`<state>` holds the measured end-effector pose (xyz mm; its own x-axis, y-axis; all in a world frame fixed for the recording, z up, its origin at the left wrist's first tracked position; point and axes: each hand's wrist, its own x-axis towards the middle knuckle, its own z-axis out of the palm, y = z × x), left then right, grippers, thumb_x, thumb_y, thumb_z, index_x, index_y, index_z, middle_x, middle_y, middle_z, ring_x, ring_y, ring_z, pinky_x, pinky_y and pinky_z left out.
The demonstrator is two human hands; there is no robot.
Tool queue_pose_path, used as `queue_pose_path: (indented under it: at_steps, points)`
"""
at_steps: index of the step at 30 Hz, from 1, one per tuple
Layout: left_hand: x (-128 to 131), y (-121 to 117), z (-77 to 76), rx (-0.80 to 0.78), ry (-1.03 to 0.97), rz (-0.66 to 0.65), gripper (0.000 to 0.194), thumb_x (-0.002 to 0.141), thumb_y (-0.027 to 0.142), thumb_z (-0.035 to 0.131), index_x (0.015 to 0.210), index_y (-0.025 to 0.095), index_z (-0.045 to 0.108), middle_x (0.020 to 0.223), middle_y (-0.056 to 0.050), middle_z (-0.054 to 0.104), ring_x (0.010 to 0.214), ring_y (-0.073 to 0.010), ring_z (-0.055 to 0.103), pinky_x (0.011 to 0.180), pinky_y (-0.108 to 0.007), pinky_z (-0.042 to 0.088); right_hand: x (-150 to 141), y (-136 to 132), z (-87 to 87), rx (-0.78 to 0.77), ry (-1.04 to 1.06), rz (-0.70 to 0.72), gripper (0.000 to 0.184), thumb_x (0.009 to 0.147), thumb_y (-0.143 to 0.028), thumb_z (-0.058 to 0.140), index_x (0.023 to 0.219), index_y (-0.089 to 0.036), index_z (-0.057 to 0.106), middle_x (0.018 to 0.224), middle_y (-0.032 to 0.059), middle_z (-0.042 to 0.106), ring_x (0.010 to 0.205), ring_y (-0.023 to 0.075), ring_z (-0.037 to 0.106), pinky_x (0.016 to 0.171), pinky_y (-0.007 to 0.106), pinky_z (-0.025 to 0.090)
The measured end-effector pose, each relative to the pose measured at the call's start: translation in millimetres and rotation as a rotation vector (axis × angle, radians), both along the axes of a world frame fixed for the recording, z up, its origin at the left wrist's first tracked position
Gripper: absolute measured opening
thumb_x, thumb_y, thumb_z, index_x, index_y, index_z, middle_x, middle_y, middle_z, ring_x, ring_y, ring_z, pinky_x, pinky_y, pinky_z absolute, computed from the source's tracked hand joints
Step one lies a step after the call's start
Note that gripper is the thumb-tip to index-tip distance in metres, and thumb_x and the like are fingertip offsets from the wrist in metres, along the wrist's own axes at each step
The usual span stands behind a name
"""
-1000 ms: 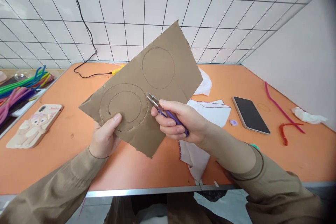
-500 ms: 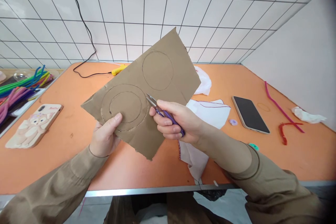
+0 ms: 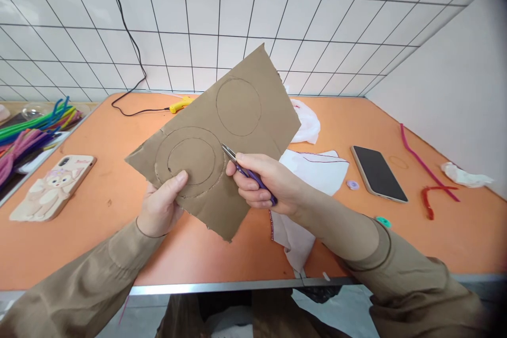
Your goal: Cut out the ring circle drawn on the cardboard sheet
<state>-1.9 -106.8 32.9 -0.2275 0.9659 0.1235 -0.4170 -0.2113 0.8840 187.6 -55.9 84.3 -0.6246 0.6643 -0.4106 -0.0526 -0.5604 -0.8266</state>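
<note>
From here I see the left hand (image 3: pixel 164 205) pinching a brown piece of cardboard (image 3: pixel 273 116), thumb on top and the other fingers behind. The cardboard is tilted, up above the orange table (image 3: pixel 95 243). The right hand (image 3: pixel 265 182) is wrapped around small purple snips (image 3: pixel 253 174). Their tips touch the edge of a big ring drawn around a smaller one. A white cloth (image 3: pixel 317 169) lies under the right arm, near a phone (image 3: pixel 378 173) with a dark screen.
</note>
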Motion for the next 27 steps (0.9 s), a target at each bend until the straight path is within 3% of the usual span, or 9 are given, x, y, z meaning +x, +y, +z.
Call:
queue_pose_path:
  at_steps: [15, 27]
  points:
    - [-1.6, -3.1, -3.1, 0.005, 0.013, -0.03, 0.041, 0.074, 0.035, 0.077, 0.114, 0.03, 0.069, 0.106, -0.006, 0.075, 0.117, -0.0349, 0.062, 0.091, -0.05, 0.058, -1.4, -1.6, -2.1, 0.087, -0.027, 0.0, 0.019, 0.088, -0.031, 0.05, 0.073, -0.019, 0.051, 0.045, -0.0092, 0.035, 0.034, 0.0031, 0.02, 0.032, 0.014, 0.017]
    - [1.7, -1.4, -3.4, -0.003, -0.013, 0.013, 0.049, 0.074, 0.034, 0.077, 0.121, 0.025, 0.066, 0.111, -0.008, 0.074, 0.115, -0.0339, 0.064, 0.094, -0.047, 0.056, -1.6, 0.2, -4.4, 0.086, -0.049, -0.011, 0.021, 0.089, -0.029, 0.049, 0.071, -0.018, 0.052, 0.044, -0.009, 0.035, 0.033, 0.003, 0.02, 0.032, 0.014, 0.017]
